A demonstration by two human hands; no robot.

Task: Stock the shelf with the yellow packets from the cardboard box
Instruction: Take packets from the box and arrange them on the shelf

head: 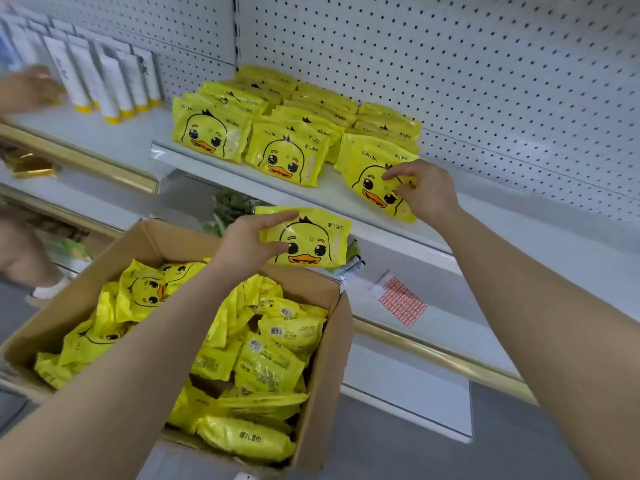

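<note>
An open cardboard box [322, 358] at lower left holds several yellow duck-face packets [270, 362]. My left hand [249, 244] holds one yellow packet [311, 242] above the box, below the shelf edge. On the white shelf [332, 195], rows of yellow packets [284, 157] stand upright. My right hand [420, 188] pinches the front packet of the right-hand row [372, 183], which leans at the shelf's front edge.
White tubes with yellow caps [104, 84] stand on the shelf to the left, where another person's hand [31, 88] reaches. A red label sheet [398, 299] lies on the lower shelf. Gold trim [433, 355] edges the lower shelves. Pegboard backs the shelving.
</note>
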